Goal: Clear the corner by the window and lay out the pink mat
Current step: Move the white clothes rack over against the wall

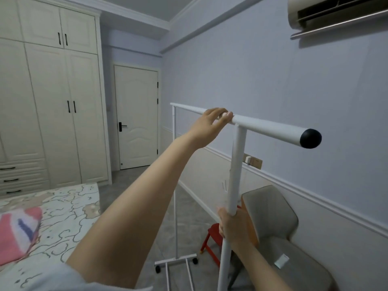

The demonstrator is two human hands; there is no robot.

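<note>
A white clothes rack [238, 164] stood along the pale lilac wall [262, 70], its top rail running from the far upright toward the camera and ending in a black end cap [310, 138]. The left hand [210, 124] reached up with a bare arm and curled its fingers [219, 113] over the top rail, just beside the joint with the near upright post. The right hand [232, 224] was wrapped around that near post, lower down, grasping it firmly. At the far end, the rack's wheeled base [175, 262] rested on the grey floor [134, 185].

Just behind the near post, against the wall, sat a grey padded chair [273, 217], and a small red stool [213, 238] stood beside it, near the right hand. A pink fabric item with white and blue markings [17, 229] lay at the left edge on a bed with a patterned cover [69, 208]; whether it was the mat could not be told.

Farther off, a cream built-in wardrobe [52, 101] filled the left wall, with a closed white door [136, 116] next to it. An air conditioner [336, 13] was mounted high on the right.
</note>
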